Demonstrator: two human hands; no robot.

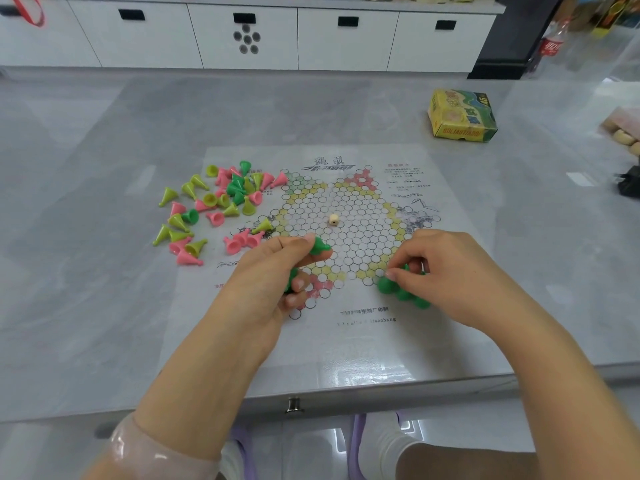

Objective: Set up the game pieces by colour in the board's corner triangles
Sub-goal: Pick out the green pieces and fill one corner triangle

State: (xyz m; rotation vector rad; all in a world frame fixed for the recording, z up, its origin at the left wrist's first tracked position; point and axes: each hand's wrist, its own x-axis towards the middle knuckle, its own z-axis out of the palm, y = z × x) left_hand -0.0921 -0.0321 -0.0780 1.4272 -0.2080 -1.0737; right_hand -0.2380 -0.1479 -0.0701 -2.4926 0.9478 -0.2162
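Green cones already stand in a tight cluster on the board's near-right corner triangle, right under the right hand. Its fingertips are pinched down among them, apparently seating one; which cone it actually grips, can't tell.

Left hand is curled round several spare green cones: one pokes out between thumb and index at the top, more show by the lower fingers. It hovers over the pink near-left triangle, which has no pieces on it.

Risks:
- Cones are small, light, smooth moulded plastic with a narrow tip and flared hollow base. Any knuckle brush from the right hand probably topples the neighbours, since they're packed touching.
- Board is thin glossy printed sheet on a slick grey table. It likely slides under a sideways push, and the standing cones would shift off their circles.
- Left fist is overloaded. A cone could slip out and drop onto the board, then roll in an arc.
- Sheet hangs close to the table's near edge, so a rolling piece may go off it.
- Small cream die sits at board centre, apart from both hands; low risk.

Remaining pile of pink, yellow-green and green cones lies jumbled at the board's left edge, mostly on their sides. Greens are buried among others there, so digging may scatter them. Yellow box sits far right, clear of the work.
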